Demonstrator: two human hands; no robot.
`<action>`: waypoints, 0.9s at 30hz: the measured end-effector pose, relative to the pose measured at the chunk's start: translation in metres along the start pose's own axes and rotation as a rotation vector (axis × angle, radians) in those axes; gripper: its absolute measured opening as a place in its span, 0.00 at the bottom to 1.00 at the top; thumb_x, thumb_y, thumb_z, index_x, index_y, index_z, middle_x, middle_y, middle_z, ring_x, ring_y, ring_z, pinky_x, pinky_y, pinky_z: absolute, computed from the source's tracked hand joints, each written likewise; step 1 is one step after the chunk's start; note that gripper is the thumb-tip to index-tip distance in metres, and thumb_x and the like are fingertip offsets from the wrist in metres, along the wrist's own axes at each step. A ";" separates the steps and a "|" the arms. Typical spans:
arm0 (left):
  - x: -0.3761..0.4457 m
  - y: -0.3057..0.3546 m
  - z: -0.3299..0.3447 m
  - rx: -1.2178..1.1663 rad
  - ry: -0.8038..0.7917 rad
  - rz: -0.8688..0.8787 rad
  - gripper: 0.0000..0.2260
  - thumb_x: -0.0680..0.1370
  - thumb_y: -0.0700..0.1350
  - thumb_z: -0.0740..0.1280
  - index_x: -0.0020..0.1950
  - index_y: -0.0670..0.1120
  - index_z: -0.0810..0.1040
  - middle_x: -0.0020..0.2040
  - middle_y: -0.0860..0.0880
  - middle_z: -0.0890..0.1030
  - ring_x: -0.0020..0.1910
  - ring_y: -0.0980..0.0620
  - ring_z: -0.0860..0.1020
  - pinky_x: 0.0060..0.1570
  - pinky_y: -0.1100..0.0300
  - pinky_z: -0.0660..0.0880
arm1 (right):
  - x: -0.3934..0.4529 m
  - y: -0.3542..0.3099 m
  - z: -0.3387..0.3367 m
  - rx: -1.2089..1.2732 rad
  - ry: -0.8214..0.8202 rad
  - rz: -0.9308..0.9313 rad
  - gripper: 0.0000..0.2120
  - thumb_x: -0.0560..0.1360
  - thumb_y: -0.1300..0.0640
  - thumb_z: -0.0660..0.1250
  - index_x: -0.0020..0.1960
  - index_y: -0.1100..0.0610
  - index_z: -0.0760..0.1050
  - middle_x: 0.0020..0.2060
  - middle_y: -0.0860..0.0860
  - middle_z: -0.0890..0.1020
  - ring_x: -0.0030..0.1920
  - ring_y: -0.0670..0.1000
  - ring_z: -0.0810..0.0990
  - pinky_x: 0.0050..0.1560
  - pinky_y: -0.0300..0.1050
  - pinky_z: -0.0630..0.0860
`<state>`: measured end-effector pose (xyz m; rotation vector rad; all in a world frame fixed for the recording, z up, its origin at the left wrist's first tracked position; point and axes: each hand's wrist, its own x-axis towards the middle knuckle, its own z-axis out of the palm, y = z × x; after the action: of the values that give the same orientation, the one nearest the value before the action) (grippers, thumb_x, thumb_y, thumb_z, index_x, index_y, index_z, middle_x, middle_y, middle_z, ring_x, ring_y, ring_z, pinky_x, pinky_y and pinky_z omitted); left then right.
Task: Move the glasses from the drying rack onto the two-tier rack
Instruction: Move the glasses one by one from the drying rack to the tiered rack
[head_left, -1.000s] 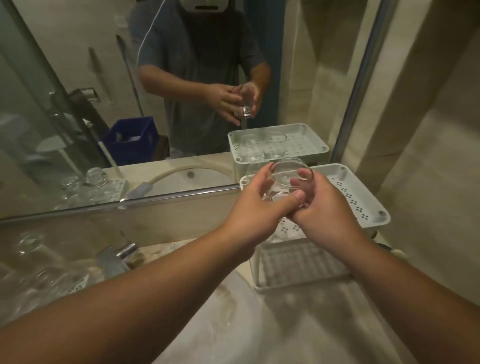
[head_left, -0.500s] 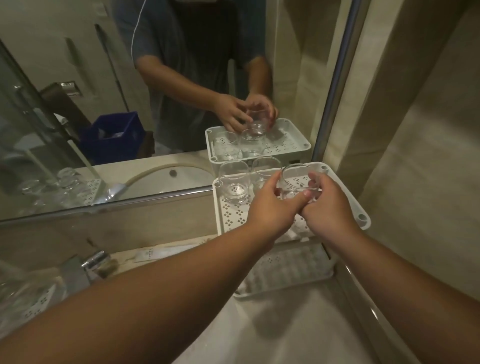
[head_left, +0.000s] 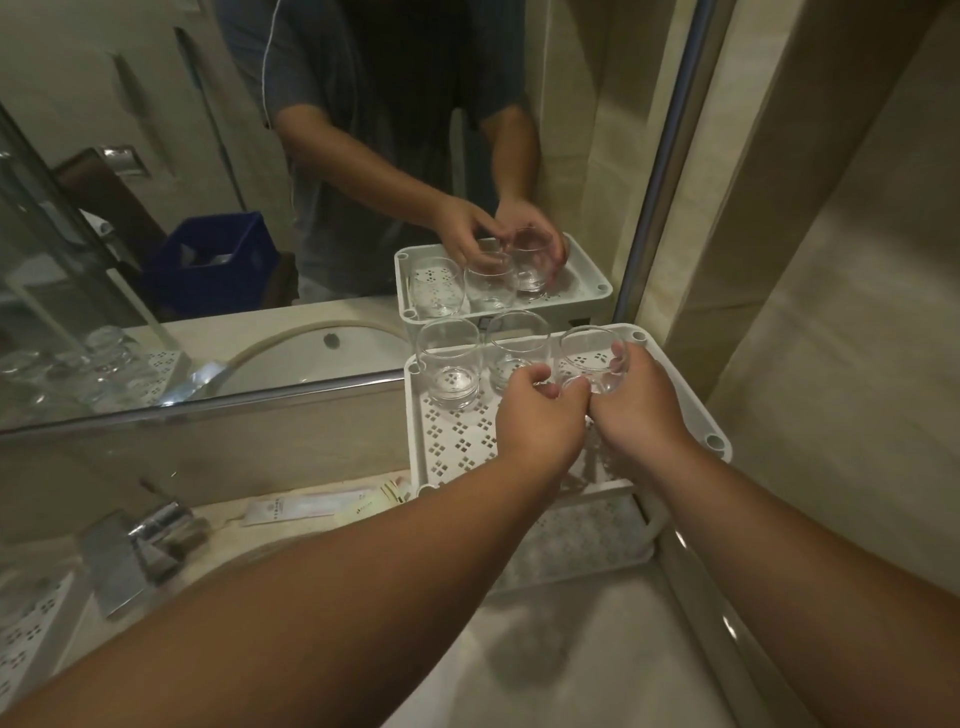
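Note:
A white two-tier rack (head_left: 711, 434) with a perforated top shelf stands against the mirror at the right. Two clear glasses stand upright along its back edge, one at the left (head_left: 448, 364) and one in the middle (head_left: 514, 345). A third clear glass (head_left: 592, 358) is at the back right of the top shelf, held by both hands. My left hand (head_left: 537, 421) pinches its near left side. My right hand (head_left: 641, 410) curls around its right side. The drying rack (head_left: 26, 631) shows only at the lower left edge, blurred.
A chrome tap (head_left: 140, 545) stands at the left over the white basin (head_left: 519, 670). Small sachets (head_left: 306, 506) lie on the counter beside the rack. The mirror (head_left: 260, 208) runs along the back. A tiled wall (head_left: 857, 312) closes the right side.
Both hands carried the glass from above the rack down to the back right of the top shelf, beside the two standing glasses. The camera tilted down and right.

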<state>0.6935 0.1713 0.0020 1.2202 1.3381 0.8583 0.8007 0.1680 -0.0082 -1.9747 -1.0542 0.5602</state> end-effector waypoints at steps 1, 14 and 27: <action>0.001 -0.002 0.001 -0.001 0.009 0.001 0.14 0.77 0.52 0.70 0.60 0.52 0.74 0.52 0.53 0.79 0.51 0.53 0.80 0.59 0.49 0.77 | 0.003 0.001 0.000 0.007 -0.004 0.012 0.34 0.72 0.52 0.73 0.74 0.52 0.64 0.62 0.51 0.75 0.56 0.52 0.77 0.47 0.44 0.72; -0.002 -0.008 0.004 0.053 0.029 0.127 0.19 0.82 0.50 0.62 0.72 0.49 0.73 0.61 0.51 0.80 0.59 0.54 0.79 0.64 0.54 0.74 | 0.009 0.003 0.015 0.091 0.044 0.018 0.40 0.66 0.48 0.78 0.72 0.47 0.62 0.60 0.46 0.75 0.57 0.51 0.77 0.51 0.45 0.72; -0.003 -0.013 0.005 0.136 0.094 0.169 0.20 0.80 0.51 0.63 0.72 0.50 0.71 0.69 0.52 0.73 0.58 0.59 0.71 0.54 0.64 0.67 | 0.011 0.002 0.017 0.046 0.126 -0.003 0.35 0.69 0.46 0.76 0.72 0.47 0.64 0.62 0.55 0.75 0.59 0.56 0.76 0.61 0.54 0.74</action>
<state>0.6958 0.1651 -0.0111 1.4301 1.4016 0.9661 0.7964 0.1839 -0.0198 -1.9406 -0.9585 0.4485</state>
